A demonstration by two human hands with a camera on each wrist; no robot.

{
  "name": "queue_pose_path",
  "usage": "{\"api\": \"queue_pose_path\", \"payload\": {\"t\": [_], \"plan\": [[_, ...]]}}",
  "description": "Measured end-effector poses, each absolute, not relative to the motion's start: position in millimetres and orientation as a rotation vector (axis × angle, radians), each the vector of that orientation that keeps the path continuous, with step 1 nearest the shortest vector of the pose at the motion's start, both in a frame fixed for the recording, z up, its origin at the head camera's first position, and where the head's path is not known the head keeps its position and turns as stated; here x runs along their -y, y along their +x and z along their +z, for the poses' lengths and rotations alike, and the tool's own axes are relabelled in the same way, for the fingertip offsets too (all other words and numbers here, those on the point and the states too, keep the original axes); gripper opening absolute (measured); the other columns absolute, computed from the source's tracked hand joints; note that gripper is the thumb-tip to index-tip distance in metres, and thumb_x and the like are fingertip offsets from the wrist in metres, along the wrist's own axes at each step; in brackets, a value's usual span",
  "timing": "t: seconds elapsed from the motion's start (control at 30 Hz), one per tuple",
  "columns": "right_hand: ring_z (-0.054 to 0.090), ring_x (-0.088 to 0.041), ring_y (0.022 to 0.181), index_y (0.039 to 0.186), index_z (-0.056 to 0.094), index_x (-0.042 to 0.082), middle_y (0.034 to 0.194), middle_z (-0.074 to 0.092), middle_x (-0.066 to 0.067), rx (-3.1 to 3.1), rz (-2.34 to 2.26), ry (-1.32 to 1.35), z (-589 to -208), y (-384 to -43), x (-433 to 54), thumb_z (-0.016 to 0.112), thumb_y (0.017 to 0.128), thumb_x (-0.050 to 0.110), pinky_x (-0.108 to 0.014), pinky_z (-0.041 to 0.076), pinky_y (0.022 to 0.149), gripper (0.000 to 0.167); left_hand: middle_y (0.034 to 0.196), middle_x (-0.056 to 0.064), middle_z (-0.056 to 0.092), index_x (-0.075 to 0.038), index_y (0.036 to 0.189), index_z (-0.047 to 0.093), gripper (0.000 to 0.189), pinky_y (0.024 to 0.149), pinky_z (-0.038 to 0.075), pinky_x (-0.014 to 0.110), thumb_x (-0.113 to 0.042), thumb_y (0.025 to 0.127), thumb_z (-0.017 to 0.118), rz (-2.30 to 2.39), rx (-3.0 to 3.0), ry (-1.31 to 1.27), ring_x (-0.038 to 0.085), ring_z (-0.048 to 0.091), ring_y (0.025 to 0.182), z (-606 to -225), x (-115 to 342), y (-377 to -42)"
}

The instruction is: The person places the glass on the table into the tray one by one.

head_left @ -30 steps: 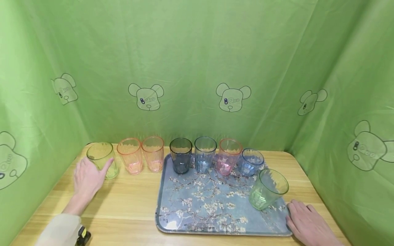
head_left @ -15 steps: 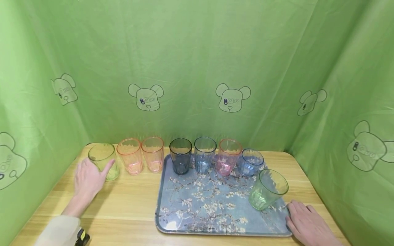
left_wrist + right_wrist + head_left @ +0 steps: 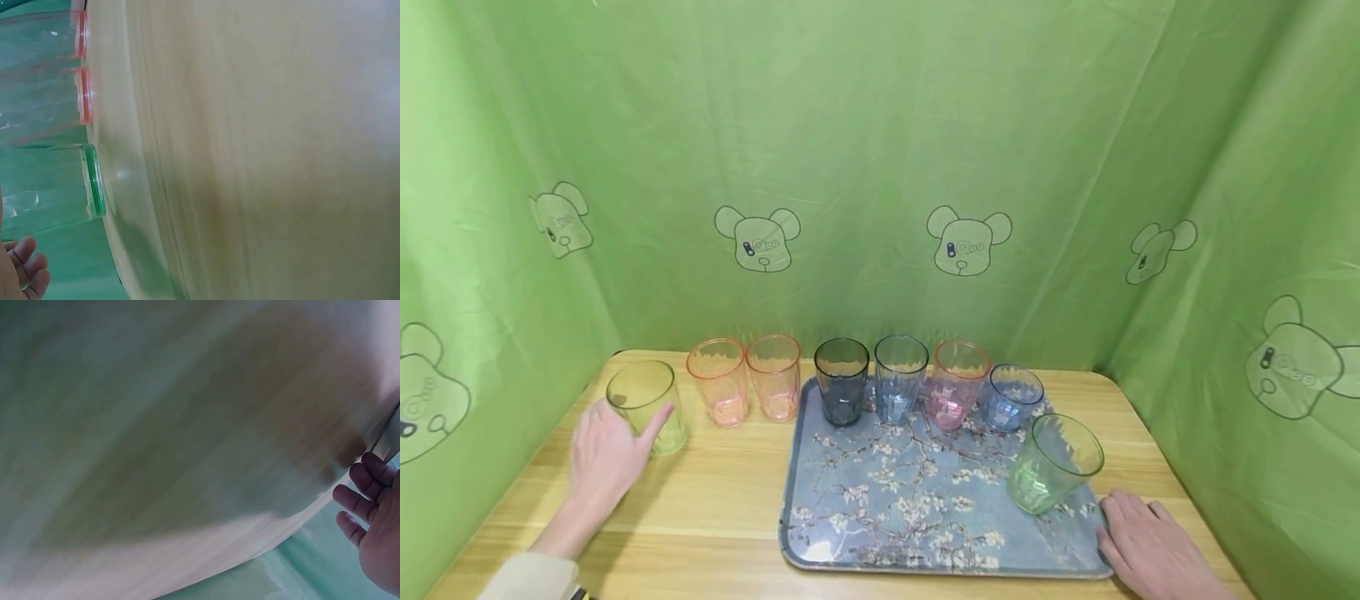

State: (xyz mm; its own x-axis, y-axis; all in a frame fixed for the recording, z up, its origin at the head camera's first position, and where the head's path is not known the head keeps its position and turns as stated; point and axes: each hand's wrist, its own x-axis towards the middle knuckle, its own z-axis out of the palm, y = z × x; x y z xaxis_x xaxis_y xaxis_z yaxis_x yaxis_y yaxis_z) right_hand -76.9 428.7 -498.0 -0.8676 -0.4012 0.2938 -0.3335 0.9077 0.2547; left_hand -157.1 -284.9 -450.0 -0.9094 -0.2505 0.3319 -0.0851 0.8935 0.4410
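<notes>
My left hand (image 3: 606, 454) holds a yellow-green drinking glass (image 3: 646, 393) at the far left of the table, thumb along its near side and fingers round its left. In the left wrist view this glass (image 3: 50, 184) looks green, and its base is right at the tabletop; curled fingertips show below it. Two orange-rimmed pink glasses (image 3: 718, 383) stand upright just to its right. My right hand (image 3: 1150, 542) rests on the wood beside the tray's right edge, holding nothing, its fingers loosely bent. Nearest to it is a green glass (image 3: 1047, 467), on the tray.
A blue tray (image 3: 820, 525) with a blossom pattern lies right of centre. Along its back edge stand a black glass (image 3: 842, 383), a tall blue glass (image 3: 900, 383), a pink glass (image 3: 953, 392) and a short blue glass (image 3: 1010, 404). Green curtains (image 3: 865, 125) enclose the table.
My left hand has drawn the yellow-green glass a little toward me and leftward, away from the pink glasses. The right hand and the glasses on the tray have stayed put.
</notes>
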Motion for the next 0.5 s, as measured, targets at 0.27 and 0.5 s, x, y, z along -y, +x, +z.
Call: {"api": "queue_pose_path", "payload": {"t": [0.27, 0.5], "plan": [[0.04, -0.01, 0.074, 0.089, 0.049, 0.02, 0.085, 0.041, 0.009, 2.693, -0.267, 0.569, -499, -77, -430, 0.072, 0.087, 0.027, -0.03, 0.033, 0.066, 0.024, 0.092, 0.03, 0.057, 0.018, 0.104, 0.053, 0.083, 0.071, 0.041, 0.046, -0.064, 0.097, 0.064, -0.491, 2.617, 0.139, 0.039, 0.052, 0.081, -447, 277, -144], [0.04, -0.01, 0.075, 0.09, 0.049, 0.02, 0.086, 0.041, 0.009, 2.649, -0.25, 0.6, -499, -78, -432, 0.07, 0.088, 0.028, -0.03, 0.033, 0.066, 0.022, 0.083, 0.022, 0.056, 0.014, 0.099, 0.054, 0.076, 0.069, 0.038, 0.04, -0.061, 0.095, 0.068, -0.453, 2.586, 0.052, 0.033, 0.049, 0.076, -444, 267, -138]]}}
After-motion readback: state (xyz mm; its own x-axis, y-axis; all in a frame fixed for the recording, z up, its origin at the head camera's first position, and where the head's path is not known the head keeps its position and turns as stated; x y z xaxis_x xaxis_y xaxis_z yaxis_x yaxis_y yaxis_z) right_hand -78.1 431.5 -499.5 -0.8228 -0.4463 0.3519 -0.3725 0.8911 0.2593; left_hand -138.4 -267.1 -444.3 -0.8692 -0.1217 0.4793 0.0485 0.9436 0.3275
